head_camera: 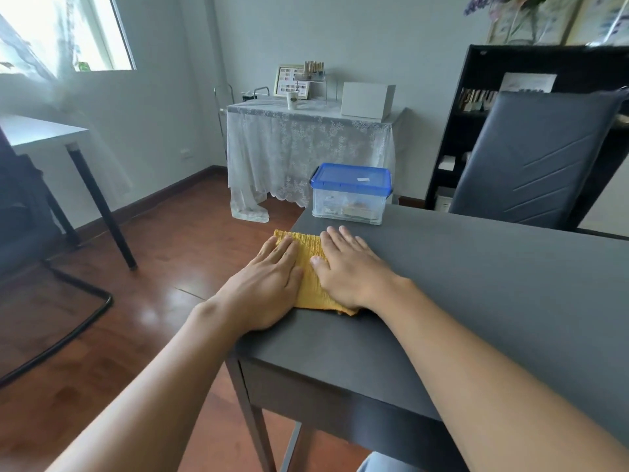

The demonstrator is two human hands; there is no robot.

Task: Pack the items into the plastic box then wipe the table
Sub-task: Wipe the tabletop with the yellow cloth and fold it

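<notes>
Two bare arms reach out from the bottom of the view to a yellow cloth (311, 267) on the dark table (476, 301). Both hands lie flat on the cloth, palms down. On the left hand (269, 284) the fingers are straight and close together, pressing the cloth right at the left edge of the table. On the right hand (350, 267) the fingers are a little spread, with the thumb tucked toward the middle of the cloth. Neither hand grips anything; they just push down. Flat hands like this probably help the cloth rub the table well, so the wiping step looks under way. At the far left corner of the table stands the plastic box (350, 195), with its blue lid (350, 177) shut. Small things show through its clear sides, so the packing looks done. It sits out of the way, most likely so the cloth has room to slide.
</notes>
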